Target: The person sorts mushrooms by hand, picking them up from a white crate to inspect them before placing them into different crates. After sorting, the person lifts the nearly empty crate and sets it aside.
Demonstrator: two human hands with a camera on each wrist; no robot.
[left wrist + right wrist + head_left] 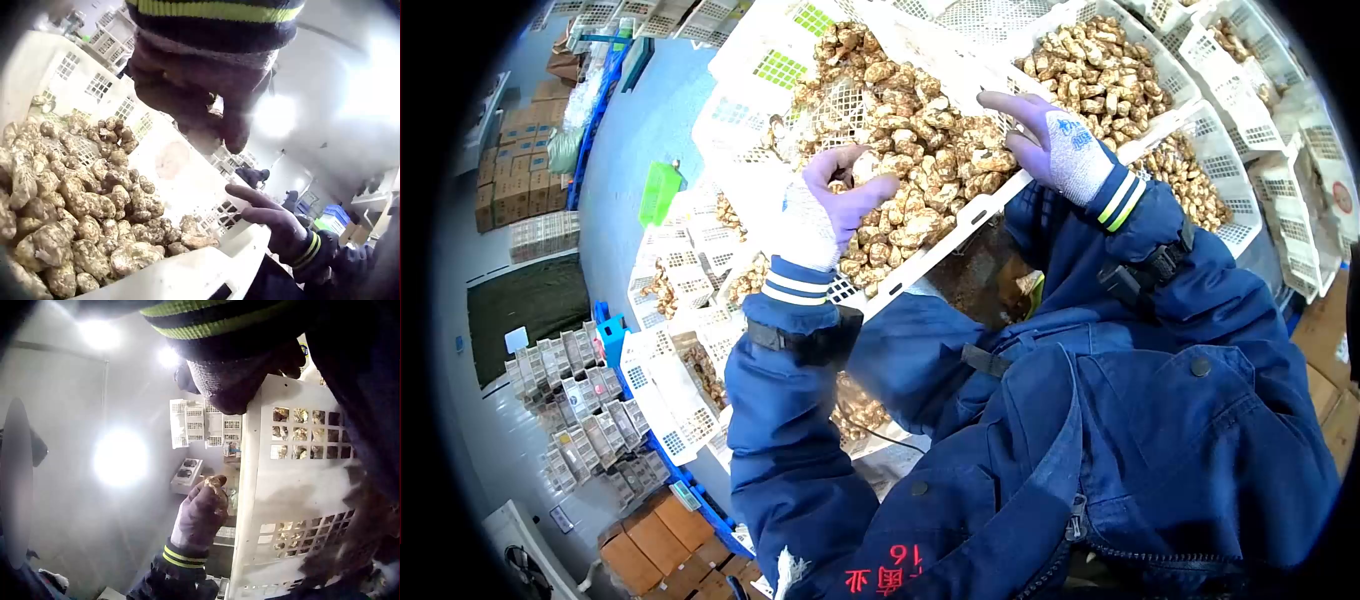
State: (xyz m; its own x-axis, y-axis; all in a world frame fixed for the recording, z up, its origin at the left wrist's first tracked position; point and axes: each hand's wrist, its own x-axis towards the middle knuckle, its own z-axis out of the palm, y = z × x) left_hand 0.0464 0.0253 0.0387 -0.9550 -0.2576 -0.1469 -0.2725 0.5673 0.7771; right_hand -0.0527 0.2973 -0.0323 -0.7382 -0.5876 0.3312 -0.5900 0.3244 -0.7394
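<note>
A white slatted crate point(960, 228) holds a heap of knobby brown-and-white lumps point(920, 135), with part of its mesh floor showing. Over the heap's left side is my left hand point(825, 205), in a purple-and-white glove, its thumb and fingers curled round one lump point(215, 482); that lump shows best in the right wrist view. My right hand point(1060, 150) hovers by the crate's right end, fingers stretched and apart, with nothing seen in it. The left wrist view also shows that right hand point(278, 225) beside the crate's rim point(250, 250).
More crates of lumps point(1100, 65) stand to the right, and others lie below left. A bright green basket point(660, 192) is on the blue floor at the left. Cardboard boxes point(530, 150) and stacked white crates point(575, 390) stand farther left.
</note>
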